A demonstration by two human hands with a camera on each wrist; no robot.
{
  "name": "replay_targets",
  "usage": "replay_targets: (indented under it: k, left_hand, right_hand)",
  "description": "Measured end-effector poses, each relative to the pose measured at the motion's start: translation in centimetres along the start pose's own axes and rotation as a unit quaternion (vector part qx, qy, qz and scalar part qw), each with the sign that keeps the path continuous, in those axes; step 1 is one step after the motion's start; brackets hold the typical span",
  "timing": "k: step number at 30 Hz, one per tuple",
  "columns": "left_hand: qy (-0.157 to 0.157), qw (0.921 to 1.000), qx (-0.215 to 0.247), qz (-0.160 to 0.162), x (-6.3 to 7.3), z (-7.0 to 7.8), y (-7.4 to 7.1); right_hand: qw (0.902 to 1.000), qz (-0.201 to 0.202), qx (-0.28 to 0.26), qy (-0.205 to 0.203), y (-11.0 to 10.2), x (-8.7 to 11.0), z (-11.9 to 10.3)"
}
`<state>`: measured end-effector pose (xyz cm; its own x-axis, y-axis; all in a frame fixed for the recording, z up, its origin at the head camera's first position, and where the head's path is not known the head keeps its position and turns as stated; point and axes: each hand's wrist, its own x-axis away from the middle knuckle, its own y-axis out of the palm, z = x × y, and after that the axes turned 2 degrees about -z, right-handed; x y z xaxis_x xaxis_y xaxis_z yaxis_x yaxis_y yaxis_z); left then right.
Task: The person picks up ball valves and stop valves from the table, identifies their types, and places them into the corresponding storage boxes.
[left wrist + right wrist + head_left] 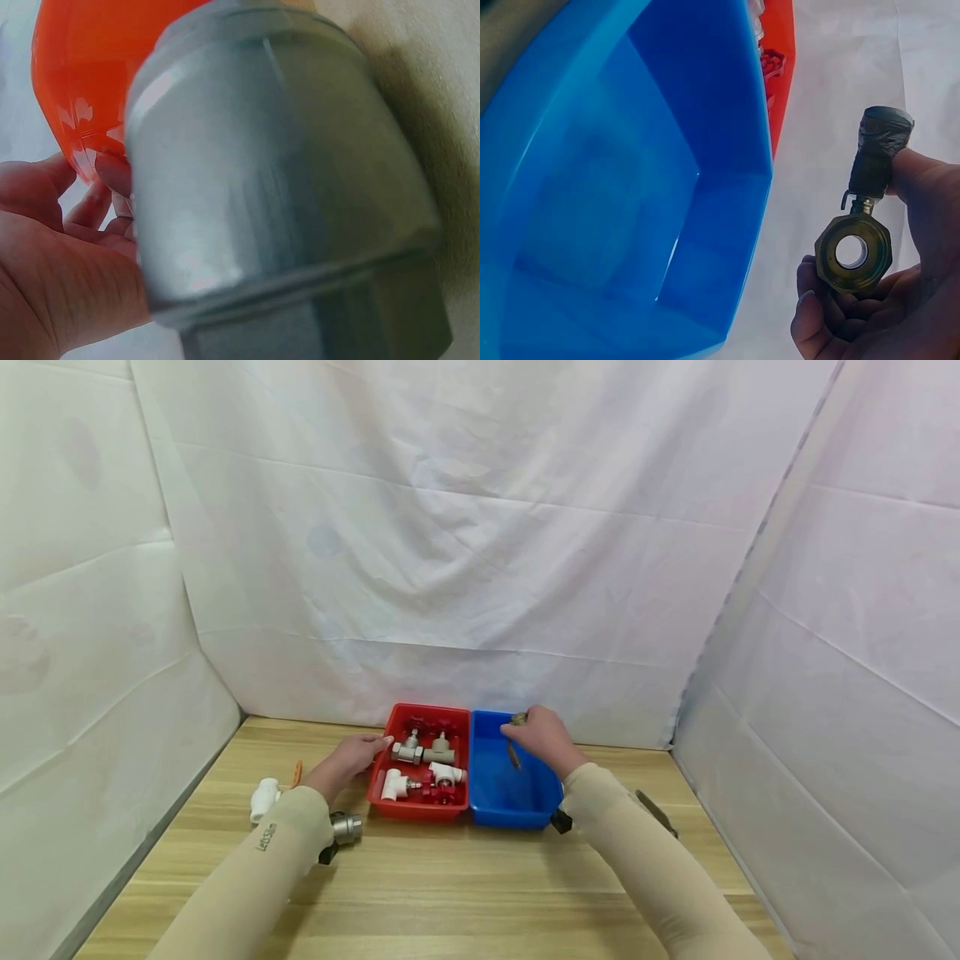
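Note:
My left hand (351, 762) is at the left side of the red tray (420, 812), its thumb and fingers pinching the rim in the left wrist view. Inside that tray lie several valves, among them a metal one (407, 752), a beige one (439, 752) and a white one (394, 786) with a red handwheel. Over the blue tray (517, 817), my right hand (546, 739) holds a brass ball valve (853, 274). Thumb and fingers hold the valve by its black-wrapped handle (874, 161) and its body. The right wrist view shows its round bore.
A metal valve (347, 828) stands beside my left wrist, looming large in the left wrist view. Farther left lies a white plastic valve (264, 799) near an orange handle (297, 773). A dark lever-like piece (657, 812) shows behind my right forearm. White cloth (450, 568) hangs around the table.

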<state>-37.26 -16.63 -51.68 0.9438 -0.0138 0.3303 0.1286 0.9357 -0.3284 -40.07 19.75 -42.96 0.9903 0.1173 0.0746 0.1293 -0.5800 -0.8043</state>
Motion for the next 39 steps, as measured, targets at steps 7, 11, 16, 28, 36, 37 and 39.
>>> replay_targets:
  k: [7,11,16,28,36,37,39]
  left_hand:
    - [-0.005,1.0000,-0.002,0.001,-0.1,-0.1,0.0]
    - [0.000,1.0000,-0.005,-0.001,-0.1,0.0,-0.1]
    - [0.004,1.0000,-0.002,-0.002,0.0,0.0,-0.2]
    - [0.001,1.0000,0.006,0.007,-0.7,-0.3,0.0]
    - [0.007,0.9999,0.003,0.010,-0.9,-0.4,0.1]
    - [0.008,0.9999,0.002,0.010,-0.9,-0.4,0.1]
    - [0.009,0.9999,0.001,0.011,-0.8,-0.3,0.1]
  right_hand:
    - [0.9999,0.001,0.013,-0.005,0.6,-0.8,-0.2]
    - [0.9999,-0.005,0.008,-0.005,0.8,-1.1,-0.6]
    - [0.9999,-0.010,0.010,-0.007,1.1,-1.3,-1.2]
    - [0.9998,-0.016,0.004,0.009,1.8,-2.1,-1.5]
    - [0.9995,-0.021,-0.007,0.024,2.1,-3.1,-1.5]
    - [0.9994,-0.020,-0.007,0.026,2.1,-3.3,-1.6]
    - [0.9994,-0.018,-0.009,0.028,2.2,-3.6,-1.6]
